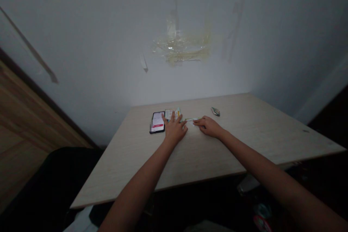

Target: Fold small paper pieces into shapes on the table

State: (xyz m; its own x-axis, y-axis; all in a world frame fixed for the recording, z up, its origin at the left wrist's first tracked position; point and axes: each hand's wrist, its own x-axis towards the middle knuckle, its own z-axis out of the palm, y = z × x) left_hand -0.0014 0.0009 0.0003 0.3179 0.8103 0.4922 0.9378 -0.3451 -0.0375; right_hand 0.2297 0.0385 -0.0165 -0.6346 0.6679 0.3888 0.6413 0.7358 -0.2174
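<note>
My left hand (174, 129) lies flat on the pale wooden table (244, 141), fingers spread, its fingertips resting on a small green and white packet (174, 113). A black phone (157, 122) with a lit screen lies just left of that hand. My right hand (208, 126) rests beside it, its fingers pinched on one end of a thin white strip (191, 119) that lies between the two hands. The strip is too small to name.
A small crumpled wrapper (215, 111) lies further back on the table, right of my hands. The table stands in a corner against a white wall with tape residue (181, 47). A wooden panel (21, 116) is at the left.
</note>
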